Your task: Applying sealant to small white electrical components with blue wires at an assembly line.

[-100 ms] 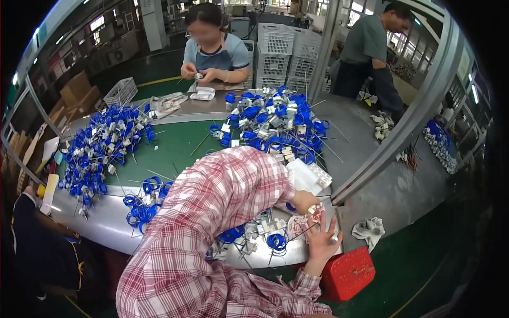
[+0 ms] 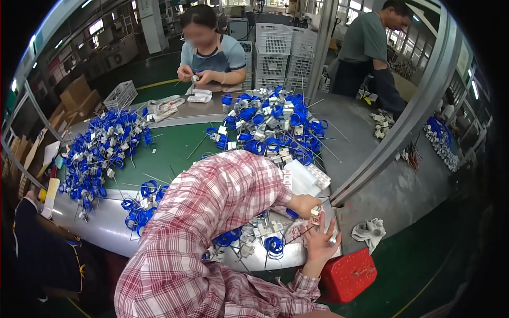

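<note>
My left hand (image 2: 303, 205) reaches across from the left in a plaid sleeve and is closed on a small cream-white block (image 2: 315, 211). Just below it, my right hand (image 2: 320, 245) is raised with its fingers spread, close to that block. Something small and silvery (image 2: 332, 241) shows at the right hand's fingers; its kind cannot be made out. A thin dark rod (image 2: 298, 236) runs up to the right hand's fingers. Under and beside the hands lies a red-and-white crumpled bag (image 2: 297, 231). Several white-and-grey parts with blue coils (image 2: 273, 246) lie left of it.
Heaps of blue-coiled parts cover the left (image 2: 101, 153) and far middle (image 2: 273, 124) of the bench. A red box (image 2: 350, 275) stands at the near right, by a grey-white glove (image 2: 369, 233). A metal post (image 2: 392, 127) rises on the right. A co-worker (image 2: 212, 58) sits opposite; another person stands beyond.
My left hand has turned slightly, and more of the cream-white block shows. The right hand stays spread nearly in place. The whole view has shifted a little.
</note>
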